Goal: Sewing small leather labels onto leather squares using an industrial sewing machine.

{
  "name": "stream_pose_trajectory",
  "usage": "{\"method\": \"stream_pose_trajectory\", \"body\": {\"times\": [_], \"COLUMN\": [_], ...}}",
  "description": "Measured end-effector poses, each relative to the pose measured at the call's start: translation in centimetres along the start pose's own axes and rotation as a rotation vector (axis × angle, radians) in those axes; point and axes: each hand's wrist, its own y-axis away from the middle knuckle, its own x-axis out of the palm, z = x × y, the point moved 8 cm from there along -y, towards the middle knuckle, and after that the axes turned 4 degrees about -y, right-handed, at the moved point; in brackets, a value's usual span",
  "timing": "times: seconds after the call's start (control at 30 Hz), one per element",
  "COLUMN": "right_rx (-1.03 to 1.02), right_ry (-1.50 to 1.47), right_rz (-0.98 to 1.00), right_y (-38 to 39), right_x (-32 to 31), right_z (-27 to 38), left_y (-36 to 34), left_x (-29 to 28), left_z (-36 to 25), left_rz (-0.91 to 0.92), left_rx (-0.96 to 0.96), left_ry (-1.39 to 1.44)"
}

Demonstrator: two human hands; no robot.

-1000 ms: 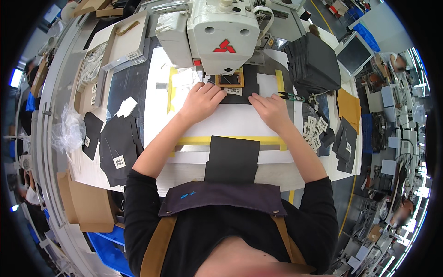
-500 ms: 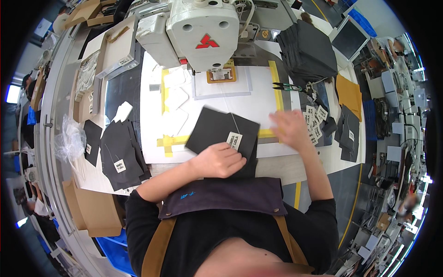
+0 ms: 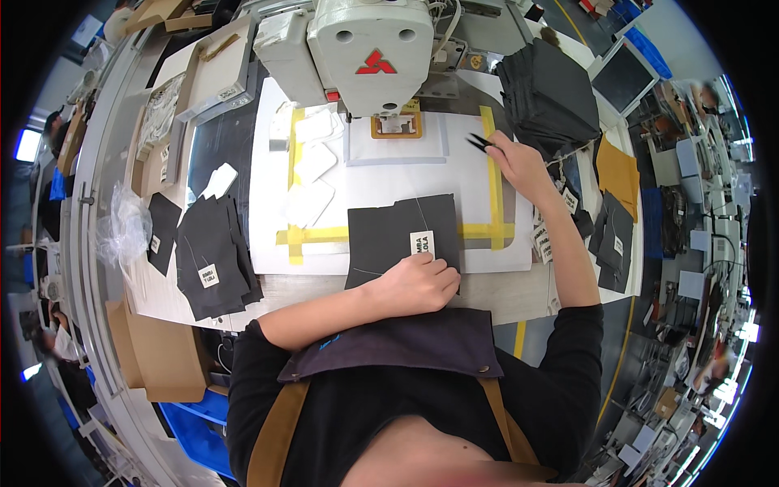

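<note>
The labelled black flat sheet-material panel (image 3: 402,231) lies in front of the wearer, short of the white sewing machine head (image 3: 369,57). The left hand (image 3: 418,286) is curled closed on the panel's near part, against its cream rectangular label (image 3: 421,241). A thin pale loose thread (image 3: 421,213) runs lengthwise from the label toward the panel's far edge, so the left hand is the nearer. The right hand (image 3: 519,166), beyond the panel and to its right, grasps dark pointed metal snips (image 3: 480,142); their tips point left, well apart from the thread.
</note>
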Motion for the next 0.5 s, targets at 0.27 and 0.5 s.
{"method": "stream_pose_trajectory", "body": {"times": [0.27,0.5], "right_rx": [0.024,0.169], "right_ry": [-0.295,-0.184], "right_rz": [0.670,0.704], "right_y": [-2.3,-3.7], "right_x": [4.2,6.6], "right_z": [5.8,5.2], "left_y": [-1.4,-1.8], "left_x": [1.2,1.4], "left_z": [-0.2,-0.2], "left_rz": [0.034,0.011], "left_rx": [0.021,0.005], "left_ry": [-0.014,-0.003]}}
